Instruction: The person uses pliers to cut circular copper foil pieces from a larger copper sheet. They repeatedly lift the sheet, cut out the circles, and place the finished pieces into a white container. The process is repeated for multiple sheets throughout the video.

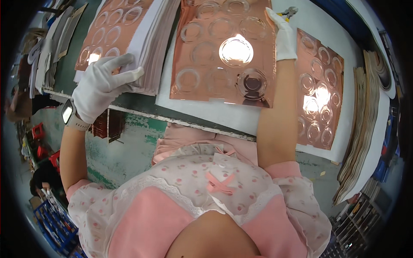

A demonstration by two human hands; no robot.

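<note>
My left hand (101, 84), in a white glove, is at the near right corner of a stack of sheets (148, 64). Its forefinger lies over the top and its thumb along the edge, closed about the corner. Copper-coloured sheet with raised rings covers the top of that stack. In front of me a larger glossy copper-coloured sheet (206, 71) with rows of rings is tilted up. My right hand (285, 41), also white-gloved, grips its far right edge, the thumb over the rim; the other fingers are partly hidden. Yellow-handled pliers (289, 13) lie just beyond that hand.
Another ringed copper-coloured sheet (319, 92) lies flat on white paper (241, 118) to the right. Piled brownish sheets (357, 124) stand at the table's right edge. More papers (56, 47) are at far left. The worn table edge (142, 115) runs close before me.
</note>
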